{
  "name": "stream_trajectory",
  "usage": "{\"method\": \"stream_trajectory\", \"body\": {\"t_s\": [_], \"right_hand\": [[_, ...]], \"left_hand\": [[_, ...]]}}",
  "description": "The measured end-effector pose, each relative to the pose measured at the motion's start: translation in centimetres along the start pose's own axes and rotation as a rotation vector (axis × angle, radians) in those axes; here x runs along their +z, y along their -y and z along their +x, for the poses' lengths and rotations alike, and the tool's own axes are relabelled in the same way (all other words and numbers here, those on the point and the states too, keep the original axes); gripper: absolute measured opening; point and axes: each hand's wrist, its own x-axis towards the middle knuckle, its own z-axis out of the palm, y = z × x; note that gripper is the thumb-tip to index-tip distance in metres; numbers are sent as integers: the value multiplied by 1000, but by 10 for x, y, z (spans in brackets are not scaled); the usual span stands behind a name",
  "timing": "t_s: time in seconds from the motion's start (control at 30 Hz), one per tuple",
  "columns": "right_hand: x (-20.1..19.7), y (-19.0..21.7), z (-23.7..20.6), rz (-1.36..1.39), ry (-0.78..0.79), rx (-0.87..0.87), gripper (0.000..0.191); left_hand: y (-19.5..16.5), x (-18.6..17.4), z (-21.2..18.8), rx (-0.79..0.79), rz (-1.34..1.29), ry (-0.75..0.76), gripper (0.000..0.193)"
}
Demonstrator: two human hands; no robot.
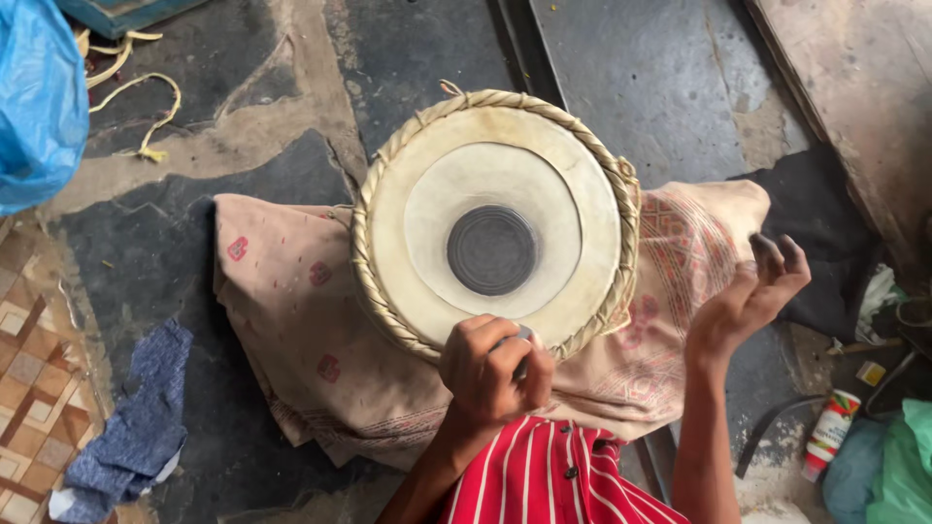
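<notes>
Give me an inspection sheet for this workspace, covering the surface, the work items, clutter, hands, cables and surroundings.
Surface: dark patchy stone floor, worn and stained.
Job's things: round drum with pale skin, dark centre patch and braided rim, resting on a pinkish patterned cloth.
Clutter: blue rag, yellowish cord, small white bottle with red cap.
Hands: left hand closed around a small object at the drum's near rim; right hand raised, open, fingertips blackened.
Cables: nothing seen.
Surroundings: blue plastic bag upper left, green bag lower right, patterned mat at left.
</notes>
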Motion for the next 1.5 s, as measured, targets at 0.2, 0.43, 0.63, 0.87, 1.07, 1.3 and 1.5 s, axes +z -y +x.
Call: {"method": "stream_trajectory", "body": {"t_s": [0.2,0.43,0.63,0.87,1.07,1.3,1.5], "right_hand": [[-19,-9,30,-363,-87,390,55],[-25,0,69,-812,587,11,58],[-26,-18,80,-1147,568,-183,44],[-42,-27,74,-1334,593,-135,25],[-60,-15,64,-1143,945,443,41],[-62,-11,69,-1106,530,316,46],[-46,-23,54,-1069,676,380,73]], "left_hand": [[-1,-5,4,-27,-4,13,22],[-4,-1,4,-45,11,6,21],[-6,0,3,-62,7,13,19],[-8,-2,5,-77,42,21,19],[-5,-1,5,-60,47,24,18],[-5,0,3,-63,19,0,18],[-3,1,6,-54,-16,-32,20]]}}
